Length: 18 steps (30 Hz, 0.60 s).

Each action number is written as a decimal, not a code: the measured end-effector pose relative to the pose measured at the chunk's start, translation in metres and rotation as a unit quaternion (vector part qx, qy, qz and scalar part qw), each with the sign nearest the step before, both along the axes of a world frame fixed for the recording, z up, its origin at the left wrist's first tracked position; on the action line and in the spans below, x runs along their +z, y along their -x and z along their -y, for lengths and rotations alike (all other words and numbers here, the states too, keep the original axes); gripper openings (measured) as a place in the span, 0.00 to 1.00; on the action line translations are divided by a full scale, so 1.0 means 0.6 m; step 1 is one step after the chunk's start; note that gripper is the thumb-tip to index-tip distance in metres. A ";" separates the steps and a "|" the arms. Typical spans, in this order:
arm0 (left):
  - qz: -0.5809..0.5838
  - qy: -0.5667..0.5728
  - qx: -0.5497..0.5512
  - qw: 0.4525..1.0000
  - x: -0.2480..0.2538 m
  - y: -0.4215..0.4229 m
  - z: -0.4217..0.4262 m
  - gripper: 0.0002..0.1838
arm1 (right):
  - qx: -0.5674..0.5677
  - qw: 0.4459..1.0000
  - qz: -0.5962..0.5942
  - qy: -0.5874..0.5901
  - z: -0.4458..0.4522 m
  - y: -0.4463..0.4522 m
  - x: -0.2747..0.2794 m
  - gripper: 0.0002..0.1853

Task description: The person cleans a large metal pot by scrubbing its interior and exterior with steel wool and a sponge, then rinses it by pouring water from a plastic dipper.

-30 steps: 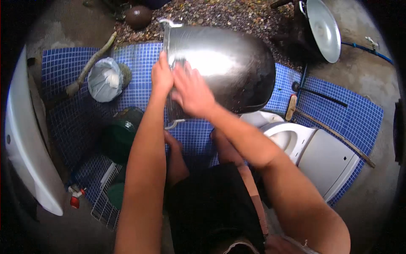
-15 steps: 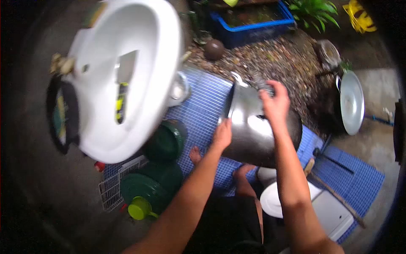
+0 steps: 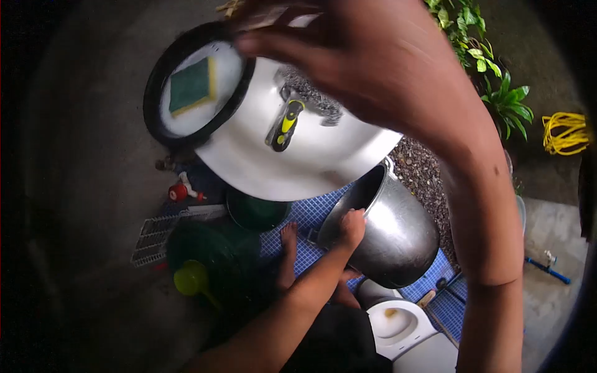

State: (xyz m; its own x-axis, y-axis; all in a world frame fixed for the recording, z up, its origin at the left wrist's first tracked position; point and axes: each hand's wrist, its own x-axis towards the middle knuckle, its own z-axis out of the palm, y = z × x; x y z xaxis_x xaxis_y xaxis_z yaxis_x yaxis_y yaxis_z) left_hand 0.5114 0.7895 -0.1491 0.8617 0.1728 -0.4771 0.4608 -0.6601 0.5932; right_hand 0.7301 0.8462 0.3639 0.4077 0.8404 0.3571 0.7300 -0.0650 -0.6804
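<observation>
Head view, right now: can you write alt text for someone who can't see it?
A person's left hand grips the rim of a large, tilted metal pot. The blurred right hand is above a white sink, near a black-rimmed bowl holding a sponge. In the sink lie a grey scrubber and a yellow-and-black tool.

Outdoor wash area: sink (image 3: 292,174), toilet (image 3: 415,332), gravel (image 3: 420,168), plants (image 3: 507,105).

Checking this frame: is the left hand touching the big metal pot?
Touching. The head view shows the left hand closed over the rim of the metal pot, with no gap visible between them.
</observation>
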 end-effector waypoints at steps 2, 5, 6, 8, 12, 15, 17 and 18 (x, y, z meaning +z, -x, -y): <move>0.009 0.008 0.001 1.000 -0.015 0.003 -0.002 0.13 | 0.100 0.987 0.091 0.085 -0.102 -0.009 -0.012 0.09; 0.005 0.003 0.016 1.000 -0.019 -0.001 -0.003 0.11 | 0.103 0.966 0.191 0.138 -0.258 -0.003 -0.072 0.10; 0.005 0.009 0.017 1.000 -0.018 -0.005 -0.006 0.11 | 0.104 0.938 0.265 0.199 -0.288 0.005 -0.085 0.11; -0.005 0.017 0.017 1.000 -0.018 -0.005 -0.008 0.09 | 0.107 0.899 0.331 0.265 -0.324 0.010 -0.107 0.12; 0.005 -0.003 0.034 0.999 -0.073 -0.005 0.008 0.16 | 0.111 0.924 0.288 0.228 -0.329 0.046 -0.083 0.12; 0.049 -0.015 0.003 0.999 -0.092 -0.001 0.012 0.15 | -0.256 0.680 0.306 0.616 -0.359 0.089 -0.057 0.12; 0.056 -0.016 -0.005 0.998 -0.092 -0.003 0.012 0.15 | -0.164 0.926 0.251 0.230 -0.265 0.037 -0.070 0.13; 0.048 -0.015 -0.015 0.999 -0.081 -0.005 0.006 0.15 | -0.154 0.955 0.241 0.083 -0.225 0.038 -0.070 0.16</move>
